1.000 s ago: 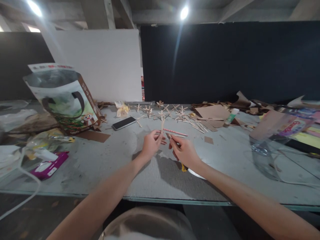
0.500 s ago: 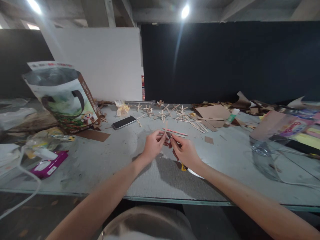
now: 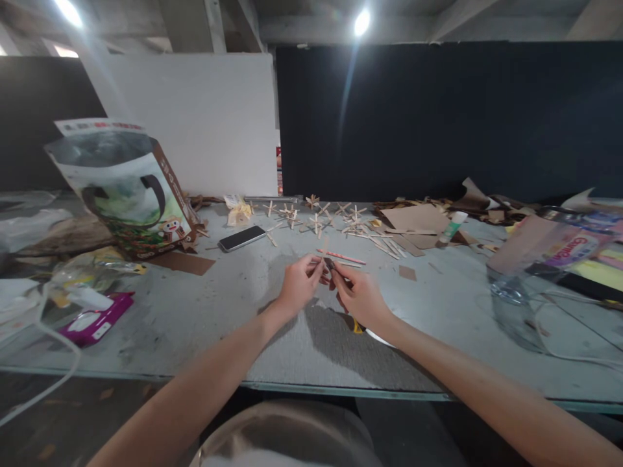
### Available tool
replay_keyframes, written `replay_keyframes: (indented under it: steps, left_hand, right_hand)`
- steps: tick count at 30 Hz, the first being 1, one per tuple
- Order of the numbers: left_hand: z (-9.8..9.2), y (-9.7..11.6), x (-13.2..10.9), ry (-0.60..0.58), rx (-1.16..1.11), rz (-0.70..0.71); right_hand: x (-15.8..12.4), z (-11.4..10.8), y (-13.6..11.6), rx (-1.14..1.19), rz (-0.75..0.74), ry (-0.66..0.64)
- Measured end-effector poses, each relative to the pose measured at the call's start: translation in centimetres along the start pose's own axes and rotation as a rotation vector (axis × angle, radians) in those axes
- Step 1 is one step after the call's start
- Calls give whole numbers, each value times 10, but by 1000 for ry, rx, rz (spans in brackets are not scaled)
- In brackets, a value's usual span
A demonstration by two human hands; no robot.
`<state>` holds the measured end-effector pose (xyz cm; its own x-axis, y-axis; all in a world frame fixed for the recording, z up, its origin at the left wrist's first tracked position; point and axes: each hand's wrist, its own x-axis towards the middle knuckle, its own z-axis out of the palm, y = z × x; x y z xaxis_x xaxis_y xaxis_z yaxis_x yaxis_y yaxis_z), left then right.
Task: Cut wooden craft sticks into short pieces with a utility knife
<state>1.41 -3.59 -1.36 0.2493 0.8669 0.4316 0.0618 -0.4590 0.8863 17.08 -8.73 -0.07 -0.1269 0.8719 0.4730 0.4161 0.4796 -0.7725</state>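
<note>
Over the middle of the worktop: left hand, grip clamped on a small wooden stick; right hand, grip closed on a thin dark-tipped piece just beside it.

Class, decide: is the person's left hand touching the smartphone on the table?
Apart. The head view shows bare grey table between the left hand and the smartphone.

Dim room; two ceiling lamps flare, streaking; wide-angle edges bend; sharp centre.
</note>
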Motion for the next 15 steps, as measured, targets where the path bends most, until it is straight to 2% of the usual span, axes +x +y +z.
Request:
replay_keyframes:
  steps: [6,15]
  left_hand:
    - [1,-2,-2,30,8,7]
    - [3,-3,-4,53,45,11]
  right_hand:
    - [-1,2,-3,47,26,-8]
    - [0,6,-7,252,162,-57]
